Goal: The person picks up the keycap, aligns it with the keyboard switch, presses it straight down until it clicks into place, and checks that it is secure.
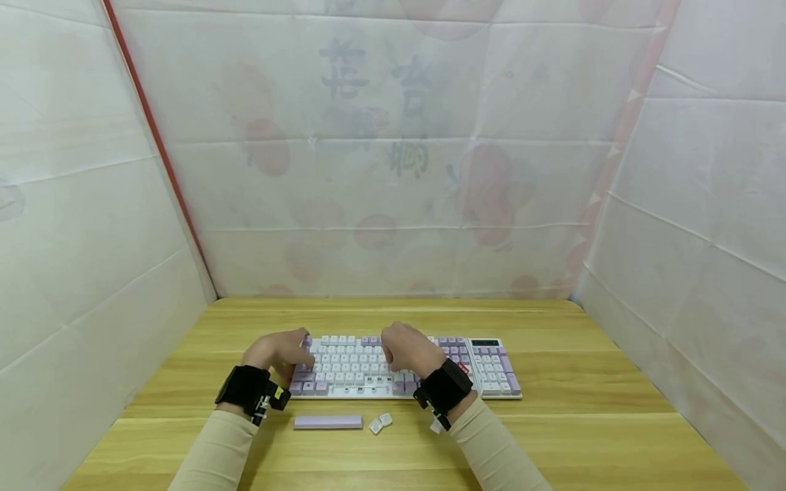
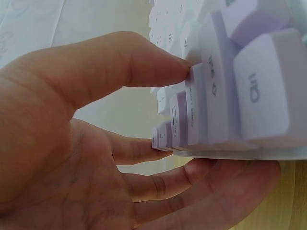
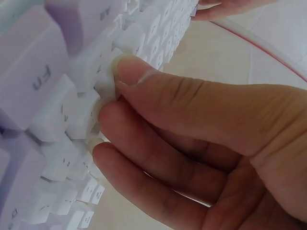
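White-and-lilac plastic keyboard (image 1: pixel 353 367), long and rectangular, lies across the middle of the table (image 1: pixel 552 436), parallel to the far edge. Left hand (image 1: pixel 279 351) at its left end: thumb on the lilac Caps Lock keycap (image 2: pixel 195 108), other fingers along and under the keyboard's side; grip narrow, holding the keyboard edge. Right hand (image 1: pixel 410 349) over the middle: fingers curled, grip narrow, thumb and index fingertip pinching a white square plastic keycap (image 3: pixel 106 85) in its row; middle fingertip against a neighbouring key.

Near rows, centre: exposed switches (image 1: pixel 370 391), left of some lilac keys. Right part of keyboard: white thin cable (image 1: pixel 477 382) running far to near beside the number pad, small red tag (image 1: pixel 463 368) next to it, black rectangular panel (image 1: pixel 485 343) at the far right.

Near side of keyboard, on the table: long lilac plastic bar keycap (image 1: pixel 328 423) at left, two loose white square keycaps (image 1: pixel 376 426) just beside each other to its right, plus a small white piece (image 1: pixel 437 426) partly hidden by the right wrist.

Both wrists wear black strapped devices (image 1: pixel 244 390); beige sleeves (image 1: pixel 215 450). Pale printed fabric sheet (image 1: pixel 393 170) stands beyond the far edge.
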Motion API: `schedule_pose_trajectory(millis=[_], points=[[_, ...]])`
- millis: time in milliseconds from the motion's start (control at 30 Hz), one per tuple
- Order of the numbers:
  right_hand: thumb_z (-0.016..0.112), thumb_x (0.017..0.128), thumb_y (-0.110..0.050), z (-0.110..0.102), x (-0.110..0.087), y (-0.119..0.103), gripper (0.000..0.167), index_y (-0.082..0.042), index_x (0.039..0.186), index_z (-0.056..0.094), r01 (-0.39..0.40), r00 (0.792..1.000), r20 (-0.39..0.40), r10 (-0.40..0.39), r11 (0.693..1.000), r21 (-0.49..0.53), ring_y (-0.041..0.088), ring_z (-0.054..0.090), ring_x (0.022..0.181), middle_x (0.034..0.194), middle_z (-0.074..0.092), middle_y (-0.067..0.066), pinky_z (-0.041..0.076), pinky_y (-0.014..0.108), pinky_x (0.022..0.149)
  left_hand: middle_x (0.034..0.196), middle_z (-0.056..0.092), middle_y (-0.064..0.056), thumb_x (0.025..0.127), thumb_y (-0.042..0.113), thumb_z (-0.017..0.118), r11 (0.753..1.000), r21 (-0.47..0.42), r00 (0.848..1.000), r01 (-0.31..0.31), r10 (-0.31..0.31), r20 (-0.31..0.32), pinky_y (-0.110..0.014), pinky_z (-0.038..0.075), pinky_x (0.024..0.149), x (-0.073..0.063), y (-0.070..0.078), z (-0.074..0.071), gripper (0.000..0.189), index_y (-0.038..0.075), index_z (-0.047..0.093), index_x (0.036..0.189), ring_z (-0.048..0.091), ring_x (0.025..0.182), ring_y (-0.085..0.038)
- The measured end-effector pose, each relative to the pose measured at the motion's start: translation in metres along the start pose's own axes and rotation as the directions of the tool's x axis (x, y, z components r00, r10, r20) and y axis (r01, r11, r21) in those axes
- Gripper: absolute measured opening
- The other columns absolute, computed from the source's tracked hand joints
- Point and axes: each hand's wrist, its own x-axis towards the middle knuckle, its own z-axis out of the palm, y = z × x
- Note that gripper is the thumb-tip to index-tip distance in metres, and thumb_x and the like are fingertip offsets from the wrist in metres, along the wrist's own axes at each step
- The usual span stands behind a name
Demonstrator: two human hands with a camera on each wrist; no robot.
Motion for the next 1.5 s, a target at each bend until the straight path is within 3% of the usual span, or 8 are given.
schedule_pose_trajectory(millis=[167, 367, 567, 800, 1300, 1500], points=[[0.085, 0.077, 0.003, 0.0006, 0.0003, -0.0001, 0.022, -0.007, 0.064, 0.071, 0.003, 1.000, 0.007, -0.003, 1.000, 0.009, 0.006, 0.050, 0.057, 0.063, 0.060, -0.005, 0.042, 0.018, 0.059, 0.128, 0.057, -0.026, 0.087, 0.014, 0.071, 1.000, -0.013, 1.000, -0.001, 0.001, 0.003, -0.046, 0.065, 0.076, 0.0006, 0.0000, 0.0000, 0.076, -0.005, 0.034, 0.150, 0.067, 0.093, -0.028], [0.085, 0.078, 0.003, 0.0018, 0.0015, 0.0008, 0.032, -0.009, 0.059, 0.062, 0.005, 1.000, 0.001, -0.005, 1.000, 0.011, 0.007, 0.038, 0.056, 0.059, 0.053, -0.005, 0.033, 0.021, 0.058, 0.127, 0.058, -0.026, 0.087, 0.014, 0.071, 1.000, -0.010, 1.000, 0.001, -0.001, 0.003, -0.045, 0.066, 0.076, 0.0015, 0.0001, 0.0000, 0.076, -0.005, 0.033, 0.151, 0.067, 0.092, -0.027], [0.086, 0.077, 0.002, 0.0019, 0.0000, 0.0004, 0.029, -0.011, 0.062, 0.065, 0.011, 1.000, -0.003, -0.011, 1.000, -0.002, 0.006, 0.048, 0.057, 0.063, 0.057, -0.005, 0.039, 0.018, 0.058, 0.124, 0.059, -0.024, 0.087, 0.014, 0.072, 1.000, -0.011, 1.000, 0.009, -0.009, 0.002, -0.045, 0.066, 0.075, 0.0014, 0.0001, 0.0009, 0.075, -0.004, 0.035, 0.150, 0.066, 0.090, -0.027], [0.083, 0.080, 0.002, 0.0028, -0.0006, -0.0003, 0.031, -0.013, 0.062, 0.062, 0.031, 0.999, -0.017, -0.031, 0.999, -0.020, 0.007, 0.041, 0.058, 0.062, 0.054, -0.004, 0.033, 0.021, 0.060, 0.123, 0.059, -0.023, 0.088, 0.015, 0.071, 1.000, -0.001, 1.000, 0.008, -0.008, -0.006, -0.045, 0.065, 0.075, 0.0009, 0.0002, 0.0012, 0.073, -0.004, 0.036, 0.149, 0.065, 0.090, -0.026], [0.084, 0.081, -0.004, 0.0056, 0.0049, -0.0004, 0.029, -0.016, 0.065, 0.063, -0.003, 1.000, -0.023, 0.002, 0.998, -0.060, 0.009, 0.043, 0.061, 0.065, 0.054, -0.005, 0.033, 0.023, 0.059, 0.125, 0.058, -0.024, 0.088, 0.015, 0.072, 1.000, -0.009, 1.000, 0.007, -0.007, -0.005, -0.046, 0.065, 0.076, -0.0019, -0.0021, -0.0007, 0.072, -0.004, 0.036, 0.148, 0.065, 0.092, -0.028], [0.087, 0.079, -0.004, 0.0046, 0.0055, 0.0013, 0.027, -0.017, 0.066, 0.067, -0.022, 1.000, 0.002, 0.023, 0.999, -0.041, 0.009, 0.053, 0.064, 0.070, 0.062, -0.006, 0.042, 0.022, 0.059, 0.128, 0.057, -0.027, 0.087, 0.014, 0.071, 1.000, -0.018, 1.000, -0.001, 0.001, -0.002, -0.047, 0.065, 0.075, -0.0021, -0.0027, -0.0002, 0.072, -0.004, 0.036, 0.148, 0.065, 0.096, -0.029]])
